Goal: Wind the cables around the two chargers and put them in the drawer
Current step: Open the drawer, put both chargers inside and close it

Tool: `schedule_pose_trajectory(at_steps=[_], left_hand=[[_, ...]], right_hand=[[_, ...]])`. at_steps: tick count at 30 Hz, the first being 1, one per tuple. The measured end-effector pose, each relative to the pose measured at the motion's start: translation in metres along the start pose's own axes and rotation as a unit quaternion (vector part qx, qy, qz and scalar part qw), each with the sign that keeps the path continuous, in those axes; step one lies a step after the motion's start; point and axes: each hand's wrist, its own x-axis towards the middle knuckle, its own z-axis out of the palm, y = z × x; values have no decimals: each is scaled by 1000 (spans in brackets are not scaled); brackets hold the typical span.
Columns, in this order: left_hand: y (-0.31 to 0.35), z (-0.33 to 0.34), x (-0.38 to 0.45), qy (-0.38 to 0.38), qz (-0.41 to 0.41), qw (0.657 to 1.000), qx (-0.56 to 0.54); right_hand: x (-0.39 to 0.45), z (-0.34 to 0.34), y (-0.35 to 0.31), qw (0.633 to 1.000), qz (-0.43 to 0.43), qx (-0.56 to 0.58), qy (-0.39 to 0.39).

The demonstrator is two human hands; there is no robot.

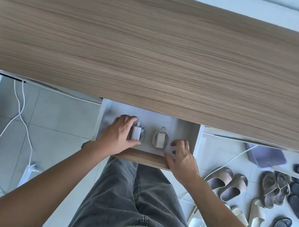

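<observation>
The white drawer [185,133] stands pulled out below the wooden desk top, and both chargers lie inside it. A white charger [136,132] wrapped in a grey cable rests at the left, with my left hand [119,135] curled around it, fingers at its far end and thumb at its near end. Another white charger [160,138], wound in a beige cable, lies beside it in the middle, touched by nothing. My right hand [181,160] hovers just right of that charger over the drawer's wooden front edge [142,158], fingers apart and holding nothing.
The wooden desk top [156,44] fills the upper view. A white power cable [18,116] trails over the tiled floor at the left to a power strip. Several sandals and slippers [232,185] lie on the floor at the right. My legs stand directly before the drawer.
</observation>
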Motion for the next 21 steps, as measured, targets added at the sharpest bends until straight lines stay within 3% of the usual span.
schedule_pose_trajectory(at_steps=[2, 6, 9, 14, 21], left_hand=[[-4, -6, -13, -5, 3, 1000, -18], [-3, -21, -45, -84, 0, 995, -50], [-2, -23, -65, -113, 12, 994, -4], [-11, -12, -74, -81, 42, 996, 22], [-7, -11, -68, -7, 89, 991, 98]], right_hand=[[-15, -2, 8, 999, -31, -10, 10], [-40, 1, 18, 997, -70, -23, 11], [-50, 8, 18, 994, -92, -58, 11], [-51, 20, 14, 988, -99, -66, 96], [-36, 12, 14, 985, -108, -44, 125]])
